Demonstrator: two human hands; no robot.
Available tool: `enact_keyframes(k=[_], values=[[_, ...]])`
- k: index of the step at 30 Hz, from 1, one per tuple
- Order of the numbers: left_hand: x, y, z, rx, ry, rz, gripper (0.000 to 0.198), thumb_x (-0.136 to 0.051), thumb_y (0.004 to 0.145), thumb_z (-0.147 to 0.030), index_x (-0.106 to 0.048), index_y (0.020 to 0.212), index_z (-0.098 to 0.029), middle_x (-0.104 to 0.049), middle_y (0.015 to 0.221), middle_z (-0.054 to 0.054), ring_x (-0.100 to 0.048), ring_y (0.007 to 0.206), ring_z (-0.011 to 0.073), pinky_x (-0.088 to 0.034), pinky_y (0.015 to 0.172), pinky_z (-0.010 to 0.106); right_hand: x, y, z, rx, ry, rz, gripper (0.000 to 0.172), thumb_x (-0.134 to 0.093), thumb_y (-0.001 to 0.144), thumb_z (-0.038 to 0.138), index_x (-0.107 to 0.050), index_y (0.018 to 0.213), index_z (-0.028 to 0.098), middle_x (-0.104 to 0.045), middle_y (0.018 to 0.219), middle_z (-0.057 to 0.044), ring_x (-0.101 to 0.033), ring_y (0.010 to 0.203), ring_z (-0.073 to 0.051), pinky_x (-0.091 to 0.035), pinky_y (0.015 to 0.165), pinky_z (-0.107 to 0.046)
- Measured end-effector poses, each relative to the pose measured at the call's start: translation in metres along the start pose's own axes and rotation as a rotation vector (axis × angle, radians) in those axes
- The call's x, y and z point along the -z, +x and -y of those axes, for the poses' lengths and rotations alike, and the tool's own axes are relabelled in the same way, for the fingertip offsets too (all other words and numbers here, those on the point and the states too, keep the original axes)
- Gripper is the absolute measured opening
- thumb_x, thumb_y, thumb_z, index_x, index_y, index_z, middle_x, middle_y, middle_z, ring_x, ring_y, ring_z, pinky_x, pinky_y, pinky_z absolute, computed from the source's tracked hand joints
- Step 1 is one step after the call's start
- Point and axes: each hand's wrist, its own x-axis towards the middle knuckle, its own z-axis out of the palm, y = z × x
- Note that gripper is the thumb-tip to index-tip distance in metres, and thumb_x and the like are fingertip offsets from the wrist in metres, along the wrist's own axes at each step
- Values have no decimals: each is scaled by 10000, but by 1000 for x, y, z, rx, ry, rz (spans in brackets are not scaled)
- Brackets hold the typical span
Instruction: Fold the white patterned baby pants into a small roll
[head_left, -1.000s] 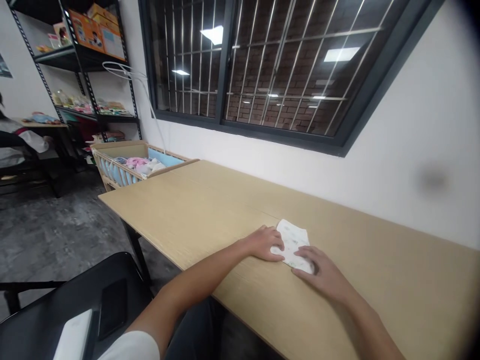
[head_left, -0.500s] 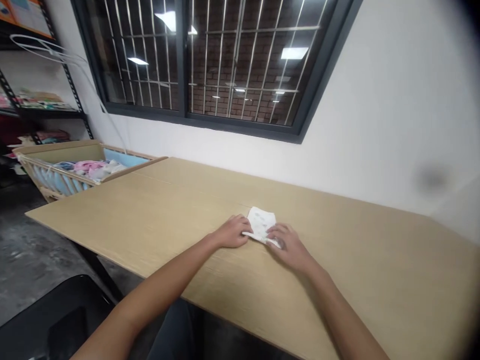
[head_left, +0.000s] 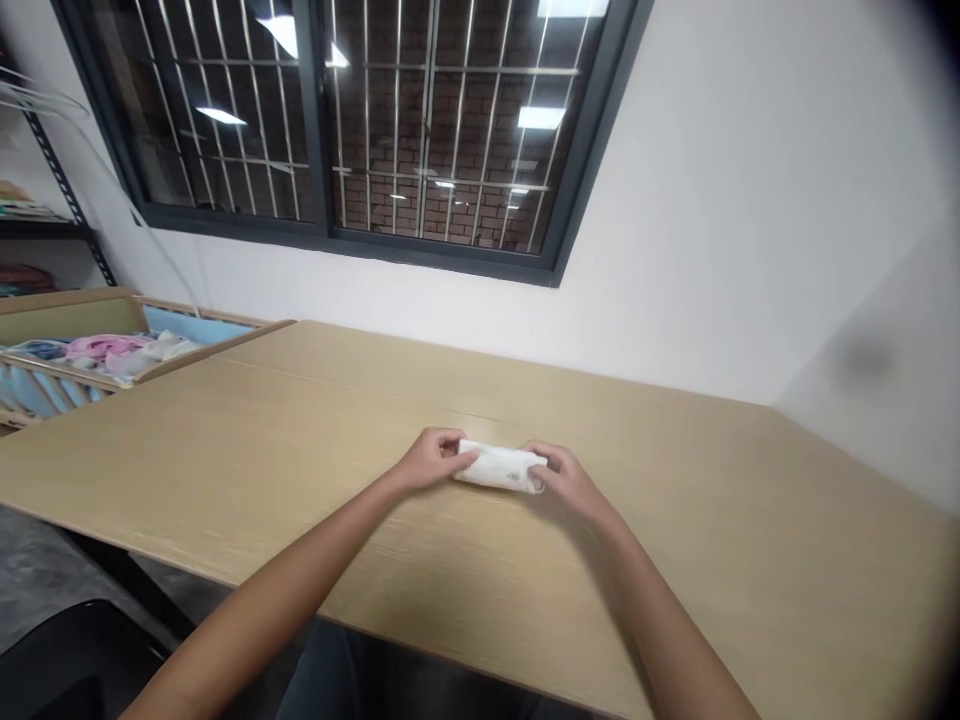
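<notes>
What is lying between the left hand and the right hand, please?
A folded white cloth lies there, its ends touched by the left hand and the right hand, as the head view shows.

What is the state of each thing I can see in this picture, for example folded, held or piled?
white printed cloth: folded into a narrow bundle, lying flat
left hand: curled over the bundle's left end
right hand: curved over the bundle's right end
wooden crib: partly in view, with blue lining, filled with clothes
pink and white clothes: loosely heaped inside the crib
</notes>
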Motion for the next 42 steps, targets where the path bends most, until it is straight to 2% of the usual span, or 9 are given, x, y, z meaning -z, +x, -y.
enact_keyframes(k=[3,6,10,14,17,21,27,36,42], values=[[-8,7,9,73,-137,-136,495,-627,926,-610,-600,982,-119,-546,827,30,-563,763,135,-420,646,228,-7,9,-8,-83,202,-252,507,-643,767,369,-610,1209,123,-650,941,-50,-589,816,-165,-440,694,-251],[-14,13,23,125,-86,-293,479,-637,913,-544,-577,1177,-149,-563,926,30,-569,743,129,-467,683,257,-19,22,-33,-116,231,-458,554,-719,776,495,-556,1152,121,-671,1035,-122,-647,845,-210,-507,699,-299],[-13,12,23,70,135,-408,382,-637,891,-403,-643,1198,-176,-563,1184,75,-572,938,172,-479,861,345,-23,31,-58,-62,72,-480,458,-688,827,504,-656,1054,108,-686,1040,-138,-658,917,-246,-523,788,-368],[-23,3,9,-140,331,-331,257,-530,998,-394,-716,1060,-228,-580,1180,34,-528,1159,163,-403,1056,354,-20,27,-54,107,-183,-491,258,-638,875,390,-722,957,160,-670,1076,-71,-592,1071,-237,-446,978,-404],[-39,-5,6,-207,537,-169,303,-471,1047,-406,-690,1203,-266,-573,1300,5,-502,1224,166,-366,1111,385,-25,22,-45,220,-428,-507,212,-545,948,291,-716,984,172,-651,1087,-51,-553,1104,-213,-399,1002,-408],[-53,-7,15,-179,673,10,448,-323,1091,-420,-536,1425,-211,-535,1409,26,-455,1300,182,-337,1163,414,-39,16,-37,270,-681,-328,358,-419,1014,223,-693,1233,153,-624,1314,-49,-504,1267,-200,-351,1099,-408],[-52,-3,23,-33,780,156,624,-184,1092,-481,-344,1583,-130,-363,1588,56,-315,1455,190,-222,1272,411,-50,13,-44,-6,-892,48,602,-210,1071,339,-350,1589,67,-287,1634,-84,-254,1523,-232,-149,1296,-425],[-45,-6,24,29,819,216,663,-173,1075,-515,-294,1613,-147,-278,1631,40,-271,1499,197,-205,1288,420,-40,9,-57,67,-727,37,679,-166,1061,465,-419,1553,71,-396,1575,-88,-352,1458,-203,-233,1281,-383],[-43,-5,23,78,821,231,680,-150,1067,-515,-319,1599,-126,-292,1625,62,-262,1507,202,-180,1295,433,-35,6,-54,-29,-761,90,752,-113,1053,554,-330,1604,90,-286,1637,-46,-264,1515,-179,-169,1303,-358]])
